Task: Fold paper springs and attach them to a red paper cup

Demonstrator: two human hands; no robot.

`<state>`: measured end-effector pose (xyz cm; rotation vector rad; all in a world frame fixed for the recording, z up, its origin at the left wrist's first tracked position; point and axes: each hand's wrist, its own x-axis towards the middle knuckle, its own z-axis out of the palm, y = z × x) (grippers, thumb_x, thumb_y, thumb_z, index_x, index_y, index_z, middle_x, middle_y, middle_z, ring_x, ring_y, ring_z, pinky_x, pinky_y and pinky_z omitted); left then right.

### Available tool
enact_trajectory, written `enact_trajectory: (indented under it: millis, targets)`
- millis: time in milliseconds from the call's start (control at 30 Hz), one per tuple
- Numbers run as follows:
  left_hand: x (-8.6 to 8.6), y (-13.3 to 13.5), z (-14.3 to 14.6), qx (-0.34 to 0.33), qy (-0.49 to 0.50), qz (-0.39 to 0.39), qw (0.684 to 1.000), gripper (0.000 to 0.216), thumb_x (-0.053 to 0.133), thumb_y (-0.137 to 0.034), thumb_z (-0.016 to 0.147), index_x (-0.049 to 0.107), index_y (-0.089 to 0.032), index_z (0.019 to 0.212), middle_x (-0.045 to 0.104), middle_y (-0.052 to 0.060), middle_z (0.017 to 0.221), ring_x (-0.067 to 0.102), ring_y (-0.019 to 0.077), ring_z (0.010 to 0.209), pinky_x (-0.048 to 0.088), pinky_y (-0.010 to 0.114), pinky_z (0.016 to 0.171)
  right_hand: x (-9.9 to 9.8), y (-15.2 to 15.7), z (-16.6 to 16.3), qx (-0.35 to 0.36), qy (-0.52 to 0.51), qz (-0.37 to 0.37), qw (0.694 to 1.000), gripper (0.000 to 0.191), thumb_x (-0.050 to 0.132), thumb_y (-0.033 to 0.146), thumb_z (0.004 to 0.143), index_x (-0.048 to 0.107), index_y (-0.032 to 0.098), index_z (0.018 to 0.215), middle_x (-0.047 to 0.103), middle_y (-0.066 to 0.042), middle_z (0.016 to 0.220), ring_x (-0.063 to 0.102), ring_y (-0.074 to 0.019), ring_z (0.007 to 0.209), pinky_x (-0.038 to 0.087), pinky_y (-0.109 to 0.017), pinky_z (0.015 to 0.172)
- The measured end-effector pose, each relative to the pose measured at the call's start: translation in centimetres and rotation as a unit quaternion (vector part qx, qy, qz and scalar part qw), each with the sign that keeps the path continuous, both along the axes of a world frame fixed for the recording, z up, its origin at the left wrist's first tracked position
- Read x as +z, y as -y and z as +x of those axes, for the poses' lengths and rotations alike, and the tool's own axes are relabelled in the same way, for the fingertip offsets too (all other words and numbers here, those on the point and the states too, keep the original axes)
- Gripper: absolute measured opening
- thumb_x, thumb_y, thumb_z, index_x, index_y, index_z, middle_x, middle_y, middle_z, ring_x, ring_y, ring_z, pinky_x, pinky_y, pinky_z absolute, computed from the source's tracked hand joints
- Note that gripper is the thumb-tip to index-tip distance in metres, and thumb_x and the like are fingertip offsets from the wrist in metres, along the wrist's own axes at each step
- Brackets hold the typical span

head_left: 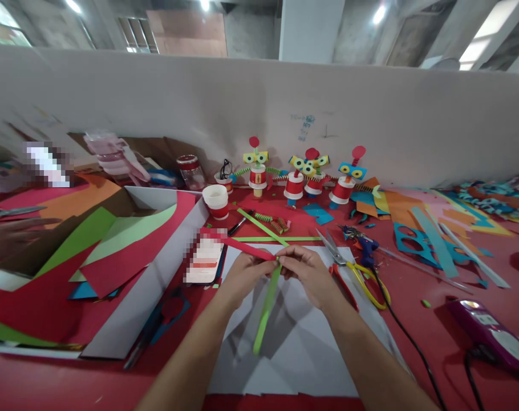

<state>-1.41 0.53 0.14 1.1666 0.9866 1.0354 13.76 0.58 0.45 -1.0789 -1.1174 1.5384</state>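
My left hand point(253, 269) and my right hand point(301, 264) meet over a white sheet point(302, 359), both with fingers pinched. Between the fingertips, a red paper strip point(246, 246) and a green paper strip point(267, 313) cross at one end. The red strip runs out to the upper left past my left hand; the green one hangs down toward me. Just behind my hands, two more green strips lie on the table, one flat point(300, 239) and one slanting point(259, 224). Small folded paper springs point(271, 220) lie beyond them.
Scissors with yellow handles point(373, 285) and a blue glue gun point(364, 240) lie at right, its cord trailing forward. A box of coloured paper point(157, 297) stands left, near a phone point(205, 262) and paper cup point(217, 201). Several paper-cup robots point(294, 185) line the back. A purple device point(493, 331) sits right.
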Motion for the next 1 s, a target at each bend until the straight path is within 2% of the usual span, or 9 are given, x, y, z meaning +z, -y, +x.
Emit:
enact_trajectory:
  millis: [133, 233, 300, 367, 433, 500, 600, 733, 1000]
  targets:
    - [0.6, 0.1, -0.4, -0.063, 0.005, -0.024, 0.998, 0.010, 0.067, -0.020, 0.066, 0.063, -0.016, 0.057, 0.054, -0.002, 0.055, 0.046, 0.0110, 0.058, 0.036, 0.024, 0.059, 0.8, 0.0, 1.4, 0.093, 0.007, -0.055, 0.994, 0.021, 0.076, 0.030, 0.063, 0.066, 0.019, 0.077, 0.062, 0.003, 0.062, 0.055, -0.0088, 0.055, 0.041, -0.023, 0.056]
    - [0.9, 0.3, -0.5, -0.122, 0.020, -0.043, 0.991, 0.010, 0.072, -0.023, 0.065, 0.067, -0.016, 0.060, 0.057, -0.001, 0.056, 0.048, 0.0116, 0.058, 0.038, 0.025, 0.060, 1.5, 0.1, 2.5, 0.169, 0.014, -0.067, 0.983, 0.020, 0.076, 0.027, 0.064, 0.064, 0.017, 0.076, 0.061, 0.003, 0.060, 0.053, -0.0079, 0.052, 0.038, -0.021, 0.051]
    - [0.9, 0.4, -0.5, -0.146, 0.056, -0.053, 0.986, 0.016, 0.074, -0.030, 0.067, 0.069, -0.016, 0.062, 0.061, 0.002, 0.060, 0.051, 0.0137, 0.060, 0.041, 0.027, 0.063, 1.7, 0.2, 2.9, 0.181, -0.007, -0.065, 0.981, 0.018, 0.076, 0.025, 0.063, 0.063, 0.017, 0.073, 0.060, 0.003, 0.058, 0.050, -0.0072, 0.050, 0.035, -0.019, 0.048]
    - [0.7, 0.5, -0.3, -0.155, 0.114, -0.066, 0.979, 0.025, 0.071, -0.041, 0.072, 0.070, -0.016, 0.067, 0.064, 0.005, 0.066, 0.056, 0.0160, 0.064, 0.043, 0.029, 0.066, 1.8, 0.1, 2.9, 0.142, -0.052, -0.064, 0.986, 0.018, 0.077, 0.023, 0.061, 0.064, 0.018, 0.073, 0.060, 0.004, 0.057, 0.049, -0.0067, 0.048, 0.034, -0.019, 0.046]
    - [0.5, 0.5, 0.0, -0.135, 0.170, -0.068, 0.974, 0.028, 0.071, -0.043, 0.073, 0.071, -0.016, 0.076, 0.066, 0.006, 0.072, 0.058, 0.0160, 0.068, 0.044, 0.029, 0.069, 1.5, -0.2, 2.5, 0.066, -0.103, -0.060, 0.991, 0.020, 0.079, 0.022, 0.059, 0.066, 0.018, 0.073, 0.061, 0.004, 0.058, 0.050, -0.0067, 0.048, 0.036, -0.019, 0.045]
    - [0.2, 0.6, 0.6, -0.090, 0.193, -0.050, 0.976, 0.025, 0.077, -0.034, 0.068, 0.069, -0.018, 0.085, 0.066, 0.004, 0.079, 0.058, 0.0143, 0.072, 0.044, 0.026, 0.072, 1.0, -0.4, 1.8, 0.000, -0.134, -0.059, 0.989, 0.020, 0.080, 0.022, 0.058, 0.067, 0.018, 0.072, 0.063, 0.003, 0.060, 0.054, -0.0075, 0.052, 0.039, -0.019, 0.048]
    - [-0.3, 0.9, 1.8, 0.011, 0.183, -0.015, 0.983, 0.029, 0.080, -0.025, 0.065, 0.067, -0.020, 0.090, 0.065, 0.001, 0.083, 0.058, 0.0135, 0.077, 0.044, 0.026, 0.075, 0.1, -0.4, 0.6, -0.047, -0.149, -0.040, 0.987, 0.017, 0.080, 0.023, 0.060, 0.067, 0.018, 0.071, 0.064, 0.003, 0.063, 0.057, -0.0076, 0.056, 0.045, -0.019, 0.055]
    - [-0.7, 0.9, 2.6, 0.108, 0.146, 0.020, 0.983, 0.016, 0.073, -0.030, 0.072, 0.068, -0.017, 0.079, 0.066, 0.002, 0.076, 0.057, 0.0148, 0.074, 0.044, 0.028, 0.073, -0.4, 0.1, -0.6, -0.052, -0.147, -0.009, 0.988, 0.016, 0.078, 0.025, 0.063, 0.066, 0.019, 0.072, 0.066, 0.004, 0.066, 0.058, -0.0081, 0.059, 0.047, -0.021, 0.061]
    - [-0.4, 0.3, 1.8, 0.150, 0.118, -0.028, 0.981, 0.017, 0.076, -0.029, 0.063, 0.068, -0.015, 0.060, 0.061, -0.001, 0.057, 0.050, 0.0109, 0.058, 0.038, 0.025, 0.059, -0.2, 0.2, -0.4, -0.023, -0.140, -0.037, 0.989, 0.018, 0.080, 0.026, 0.063, 0.065, 0.019, 0.070, 0.071, 0.001, 0.072, 0.066, -0.0126, 0.067, 0.050, -0.028, 0.072]
